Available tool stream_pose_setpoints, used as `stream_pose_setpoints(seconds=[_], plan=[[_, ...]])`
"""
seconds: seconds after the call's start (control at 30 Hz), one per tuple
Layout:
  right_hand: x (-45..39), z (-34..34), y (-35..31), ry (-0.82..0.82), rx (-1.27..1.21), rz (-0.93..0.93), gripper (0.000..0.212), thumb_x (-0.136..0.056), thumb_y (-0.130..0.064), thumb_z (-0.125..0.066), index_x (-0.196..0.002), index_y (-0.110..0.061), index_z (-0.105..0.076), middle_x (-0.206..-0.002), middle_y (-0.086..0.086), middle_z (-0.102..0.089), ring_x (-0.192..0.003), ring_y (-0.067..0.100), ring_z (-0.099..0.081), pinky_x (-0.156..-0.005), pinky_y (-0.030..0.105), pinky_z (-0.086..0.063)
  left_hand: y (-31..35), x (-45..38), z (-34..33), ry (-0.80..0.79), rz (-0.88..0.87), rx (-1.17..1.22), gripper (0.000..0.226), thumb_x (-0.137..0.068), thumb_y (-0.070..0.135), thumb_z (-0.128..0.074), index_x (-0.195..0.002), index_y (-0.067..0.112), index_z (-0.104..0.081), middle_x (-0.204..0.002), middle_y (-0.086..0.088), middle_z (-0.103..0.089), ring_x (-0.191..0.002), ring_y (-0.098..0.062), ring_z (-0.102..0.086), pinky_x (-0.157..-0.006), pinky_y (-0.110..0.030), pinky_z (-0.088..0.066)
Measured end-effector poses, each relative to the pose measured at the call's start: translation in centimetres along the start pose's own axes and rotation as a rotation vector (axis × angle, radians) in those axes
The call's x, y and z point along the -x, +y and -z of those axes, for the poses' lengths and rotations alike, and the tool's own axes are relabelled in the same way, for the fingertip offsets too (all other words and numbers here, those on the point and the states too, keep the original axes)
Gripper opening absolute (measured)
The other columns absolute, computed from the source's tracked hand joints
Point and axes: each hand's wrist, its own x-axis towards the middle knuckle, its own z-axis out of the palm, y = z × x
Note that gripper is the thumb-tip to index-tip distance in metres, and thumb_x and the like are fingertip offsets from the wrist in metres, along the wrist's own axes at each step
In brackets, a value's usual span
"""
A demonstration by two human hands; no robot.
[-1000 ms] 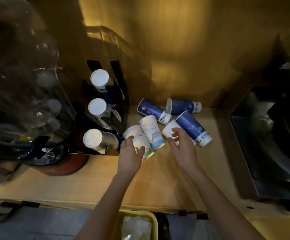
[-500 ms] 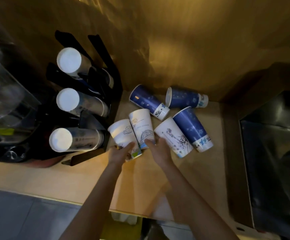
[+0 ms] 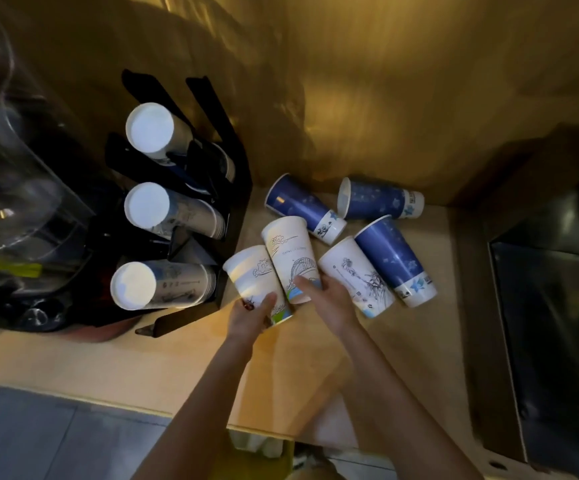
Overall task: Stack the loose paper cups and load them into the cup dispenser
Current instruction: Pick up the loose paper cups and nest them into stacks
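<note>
- Wooden counter (image 3: 184, 368) held six loose cups: three white, three blue (all lying on their sides).
- Beside them, the cup dispenser (image 3: 227, 188) carried three stacks.
- Our left hand (image 3: 250, 317) gripped the leftmost white cup (image 3: 251, 275).
- Our right hand (image 3: 329, 301), fingers curled, had shifted from the third white cup (image 3: 353, 271) to the middle white cup (image 3: 289, 249).

- Setting: drinks counter of a café or beverage shop.
- Black cup dispenser (image 3: 191, 209) holding three stacks of paper cups.
- Wooden counter (image 3: 184, 358) with printed takeaway cups (image 3: 390, 259).
- Clear blender jug (image 3: 14, 161); steel sink (image 3: 554, 306) at right.
</note>
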Motion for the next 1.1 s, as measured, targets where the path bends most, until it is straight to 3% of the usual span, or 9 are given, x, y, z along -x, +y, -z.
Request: stream_pose_setpoints(seconds=[0.13,0.2,0.27,0.4,0.53,0.7,0.8,0.93,1.1], plan=[[2.9,2.4,-0.2,-0.124,-0.211,-0.074,0.024,-0.081,-0.02,-0.068,-0.102,-0.01,-0.067,-0.092,0.008,-0.071,-0.086,0.016,-0.063,-0.083,0.029,-0.053,0.0,-0.4,0.2,-0.025,0.018,0.009,0.038,-0.081,0.022,-0.067,-0.113,0.002,-0.057,-0.116,-0.022,-0.064,-0.074,-0.018,-0.057,-0.069,-0.028,-0.049],[4.3,3.3,0.6,-0.137,-0.232,-0.024,0.025,-0.077,-0.011,-0.07,-0.102,-0.01,-0.066,-0.093,0.007,-0.073,-0.087,0.016,-0.065,-0.079,0.026,-0.054,0.0,-0.6,0.1,-0.033,0.011,0.002,0.043,-0.08,0.023,-0.068,-0.116,0.002,-0.056,-0.118,-0.022,-0.063,-0.08,-0.021,-0.057,-0.076,-0.033,-0.046],[5.1,3.6,2.0,-0.085,-0.197,0.041,0.043,-0.068,0.0,-0.075,-0.108,-0.008,-0.06,-0.1,0.008,-0.072,-0.092,0.02,-0.067,-0.073,0.022,-0.057,-0.1,-0.7,-0.1,-0.031,-0.011,-0.014,0.045,-0.08,0.023,-0.068,-0.117,0.002,-0.054,-0.118,-0.021,-0.062,-0.086,-0.024,-0.057,-0.077,-0.034,-0.045],[5.6,3.4,5.9,0.13,-0.098,0.094,0.077,-0.061,0.009,-0.077,-0.127,-0.009,-0.042,-0.121,0.014,-0.06,-0.108,0.027,-0.061,-0.091,0.041,-0.051,-0.4,-1.0,0.0,-0.046,-0.021,-0.021,0.048,-0.079,0.025,-0.069,-0.119,0.003,-0.053,-0.118,-0.021,-0.062,-0.09,-0.027,-0.059,-0.076,-0.034,-0.046],[6.1,3.4,8.3,0.222,0.091,0.173,0.08,-0.056,-0.017,-0.08,-0.128,-0.025,-0.045,-0.123,0.001,-0.062,-0.11,0.016,-0.06,-0.091,0.037,-0.053,-0.6,-1.2,0.2,-0.072,-0.011,-0.016,0.051,-0.079,0.027,-0.068,-0.121,0.003,-0.051,-0.117,-0.02,-0.062,-0.091,-0.027,-0.06,-0.074,-0.034,-0.049],[5.8,3.8,9.3,0.29,0.228,0.145,0.067,-0.061,-0.007,-0.079,-0.122,-0.012,-0.05,-0.106,0.006,-0.066,-0.088,0.004,-0.063,-0.074,0.011,-0.048,-0.6,-0.8,0.3,-0.046,-0.031,-0.023,0.05,-0.077,0.025,-0.07,-0.119,0.004,-0.053,-0.114,-0.017,-0.063,-0.093,-0.026,-0.06,-0.075,-0.035,-0.051],[5.5,3.7,9.9,0.302,0.266,0.114,0.058,-0.06,-0.007,-0.08,-0.112,-0.008,-0.054,-0.099,0.01,-0.067,-0.071,-0.005,-0.062,-0.062,0.005,-0.045,-1.0,0.9,0.4,0.028,-0.184,-0.121,0.051,-0.074,0.02,-0.073,-0.119,0.005,-0.053,-0.118,-0.017,-0.063,-0.093,-0.024,-0.059,-0.08,-0.037,-0.052],[5.2,3.5,10.0,0.319,0.257,0.114,0.065,-0.056,-0.018,-0.081,-0.114,-0.013,-0.054,-0.103,0.009,-0.068,-0.078,0.013,-0.066,-0.069,0.025,-0.056,0.6,4.4,0.4,0.087,-0.541,-0.169,0.064,-0.072,0.013,-0.075,-0.128,0.012,-0.044,-0.119,-0.005,-0.056,-0.105,-0.015,-0.051,-0.074,-0.02,-0.047],[5.3,3.7,9.5,0.325,0.274,0.145,0.067,-0.056,-0.014,-0.083,-0.117,-0.013,-0.054,-0.108,0.007,-0.067,-0.091,0.015,-0.063,-0.071,0.011,-0.049,3.2,9.0,-0.4,-0.064,-0.823,-0.16,0.073,-0.06,0.038,-0.076,-0.123,0.019,-0.043,-0.117,0.0,-0.059,-0.107,-0.008,-0.058,-0.086,-0.019,-0.051]])
